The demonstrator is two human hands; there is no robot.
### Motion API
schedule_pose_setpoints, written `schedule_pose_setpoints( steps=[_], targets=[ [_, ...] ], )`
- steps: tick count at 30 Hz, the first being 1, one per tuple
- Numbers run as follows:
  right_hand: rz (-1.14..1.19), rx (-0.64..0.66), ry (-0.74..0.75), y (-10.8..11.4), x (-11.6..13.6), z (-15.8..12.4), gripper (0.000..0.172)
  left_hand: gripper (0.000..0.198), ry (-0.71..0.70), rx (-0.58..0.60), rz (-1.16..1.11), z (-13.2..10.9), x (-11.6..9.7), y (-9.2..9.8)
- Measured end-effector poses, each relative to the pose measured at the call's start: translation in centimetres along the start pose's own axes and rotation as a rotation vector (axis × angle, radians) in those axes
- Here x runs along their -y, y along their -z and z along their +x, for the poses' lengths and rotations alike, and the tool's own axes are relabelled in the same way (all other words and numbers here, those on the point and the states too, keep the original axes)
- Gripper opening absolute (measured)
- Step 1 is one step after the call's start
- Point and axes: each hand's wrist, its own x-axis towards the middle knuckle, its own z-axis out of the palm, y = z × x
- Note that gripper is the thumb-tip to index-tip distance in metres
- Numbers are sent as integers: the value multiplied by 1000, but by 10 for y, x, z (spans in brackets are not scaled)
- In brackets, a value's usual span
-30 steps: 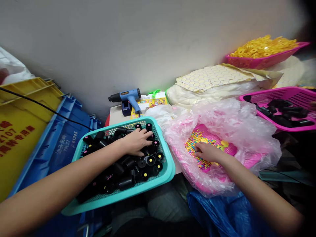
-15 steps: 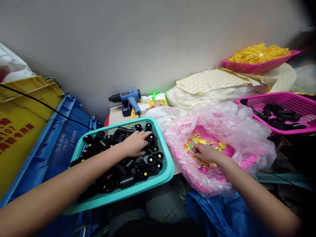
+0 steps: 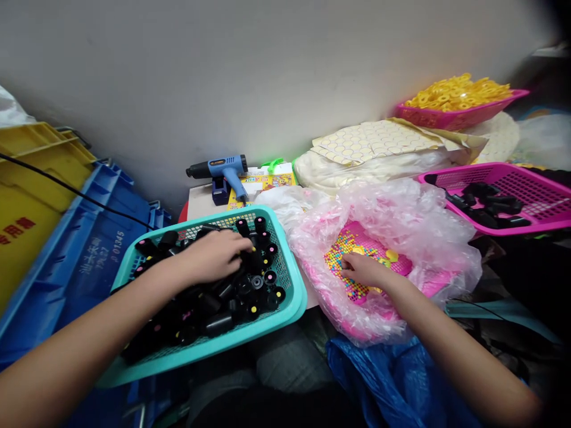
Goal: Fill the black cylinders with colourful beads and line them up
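My left hand (image 3: 218, 252) is over the turquoise basket (image 3: 285, 297), its fingers bent and apart. Its fingertips are close to several black plastic cylinders (image 3: 220, 324); I see no clear grip on any of them. Many cylinders stand upright at the basket's right side, with a pink or yellow dot in the top. Others lie on their sides. My right hand (image 3: 363, 268) dips into a pink basket (image 3: 404, 264) lined with clear plastic, fingers pinched together among small coloured beads (image 3: 345, 252). Whatever the fingertips hold is too small to tell.
A blue heat gun (image 3: 223, 170) lies behind the turquoise basket. Sheets of round stickers (image 3: 352, 142) rest on a white bag. At the right are a magenta basket (image 3: 542, 205) with black parts and one of yellow pieces (image 3: 459, 95). Blue crates (image 3: 89, 261) stand left.
My left hand has drawn back leftward from the upright cylinders at the basket's right side. The right hand stays among the beads with its fingers together. The whole view has shifted slightly.
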Motion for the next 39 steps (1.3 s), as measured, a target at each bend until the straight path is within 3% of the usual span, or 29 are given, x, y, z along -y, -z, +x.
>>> schedule_pose_setpoints(
  steps=[3, 6, 10, 13, 16, 21, 24, 26, 29, 31, 34, 36, 39],
  targets=[
    [5, -2, -3, 0, 0, 0, 9, 21, 50, -104, 166, 1, 14, 7],
    [5, 4, -2, 0, 0, 1, 9, 29, -22, -115, 239, 2, -5, 9],
    [1, 8, -1, -1, -2, 2, 8, 24, -51, 95, 181, 9, -50, -5],
    [-2, 7, 0, -3, -3, 3, 8, 45, 55, 203, 131, 17, -62, -16],
    [2, 4, 3, -4, -4, 2, 10, 41, 78, 255, 14, 20, -45, -16],
    [18, -14, 13, -4, -4, 1, 7, 40, 146, 311, -672, 9, 11, 9],
    [21, -20, 16, -3, -5, 1, 8, 44, 196, 352, -781, 1, 29, 21],
    [20, -19, 18, -4, -5, 2, 8, 44, 221, 353, -700, -1, 31, 23],
    [17, -18, 24, -5, -6, 3, 7, 38, 260, 111, -286, -3, 18, 18],
    [14, -14, 28, -6, -7, 4, 6, 33, 158, 12, -65, -4, 0, 11],
    [2, -1, 27, -5, -8, 4, 3, 29, -38, 146, 28, -6, -26, -4],
    [-5, 8, 28, -4, -8, 4, 3, 36, -49, 191, 120, -6, -34, -11],
    [-6, 12, 37, -4, -8, 4, 4, 39, -13, 182, 199, -2, -28, -13]
  ],
)
